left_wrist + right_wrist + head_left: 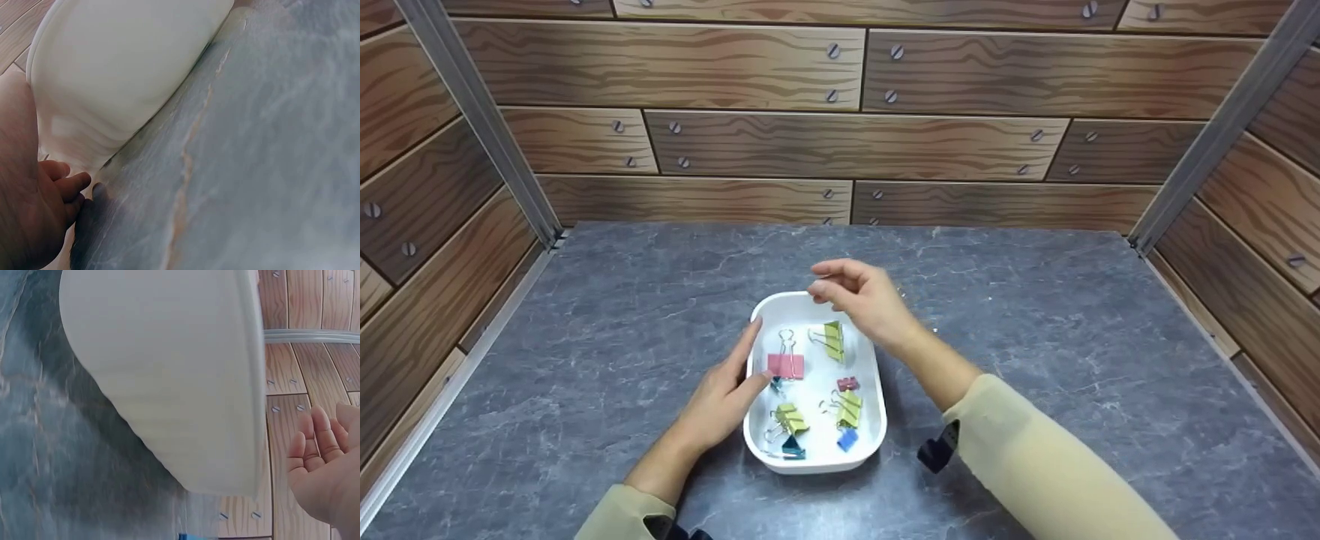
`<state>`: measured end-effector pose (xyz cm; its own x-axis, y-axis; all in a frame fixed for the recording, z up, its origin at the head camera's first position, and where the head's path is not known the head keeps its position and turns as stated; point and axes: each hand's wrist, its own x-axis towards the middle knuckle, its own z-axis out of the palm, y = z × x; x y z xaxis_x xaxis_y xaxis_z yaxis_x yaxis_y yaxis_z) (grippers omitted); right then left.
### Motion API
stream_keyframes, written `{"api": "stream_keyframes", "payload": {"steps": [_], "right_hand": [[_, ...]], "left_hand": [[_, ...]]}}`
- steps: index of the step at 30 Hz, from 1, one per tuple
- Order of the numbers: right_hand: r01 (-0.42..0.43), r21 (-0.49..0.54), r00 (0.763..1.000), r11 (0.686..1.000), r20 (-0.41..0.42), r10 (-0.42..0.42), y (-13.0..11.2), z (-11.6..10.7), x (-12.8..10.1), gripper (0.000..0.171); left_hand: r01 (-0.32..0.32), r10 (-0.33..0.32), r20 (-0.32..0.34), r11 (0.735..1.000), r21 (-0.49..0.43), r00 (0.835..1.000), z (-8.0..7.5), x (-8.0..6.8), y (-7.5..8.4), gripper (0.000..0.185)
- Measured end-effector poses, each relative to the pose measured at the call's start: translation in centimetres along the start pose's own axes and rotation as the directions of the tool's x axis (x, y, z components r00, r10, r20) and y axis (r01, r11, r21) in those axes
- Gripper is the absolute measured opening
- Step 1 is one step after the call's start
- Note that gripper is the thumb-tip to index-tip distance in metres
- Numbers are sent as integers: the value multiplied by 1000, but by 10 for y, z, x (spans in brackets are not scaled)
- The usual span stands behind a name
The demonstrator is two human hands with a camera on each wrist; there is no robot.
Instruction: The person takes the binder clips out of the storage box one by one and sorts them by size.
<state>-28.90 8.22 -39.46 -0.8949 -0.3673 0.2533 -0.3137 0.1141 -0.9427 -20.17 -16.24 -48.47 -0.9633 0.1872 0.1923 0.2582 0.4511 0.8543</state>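
Note:
A white tray (814, 466) holds several binder clips. Over its left rim lies the thumb of my left hand (720, 401), with the index finger along the outside; that hand holds the tray's side. My right hand (870, 300) hovers over the far right end, its fingers loosely bent. Nothing shows between those fingers (326, 439) in the right wrist view. Nearest below it is a yellow-green clip (832, 341). A pink clip (785, 366) lies by the left thumb, which partly hides a small teal clip (776, 385).
Nearer the front of the tray are two more yellow-green clips, one left (791, 418) and one right (849, 409). Beside them lie a small red clip (847, 384), a blue clip (847, 439) and a teal clip (793, 448). The dark marbled table (1035, 337) has wood-patterned walls around it.

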Motion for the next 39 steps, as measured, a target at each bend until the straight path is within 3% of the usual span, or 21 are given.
{"api": "stream_keyframes", "payload": {"steps": [18,39], "right_hand": [[-22,10,997,1000,80,21,17,22,1,29],[-37,-137,997,990,65,46,29,28,0,27]], "left_hand": [[-4,4,-3,1000,4,1000,-1,0,0,76],[-5,5,-5,1000,7,1000,-1,-1,0,76]]}}
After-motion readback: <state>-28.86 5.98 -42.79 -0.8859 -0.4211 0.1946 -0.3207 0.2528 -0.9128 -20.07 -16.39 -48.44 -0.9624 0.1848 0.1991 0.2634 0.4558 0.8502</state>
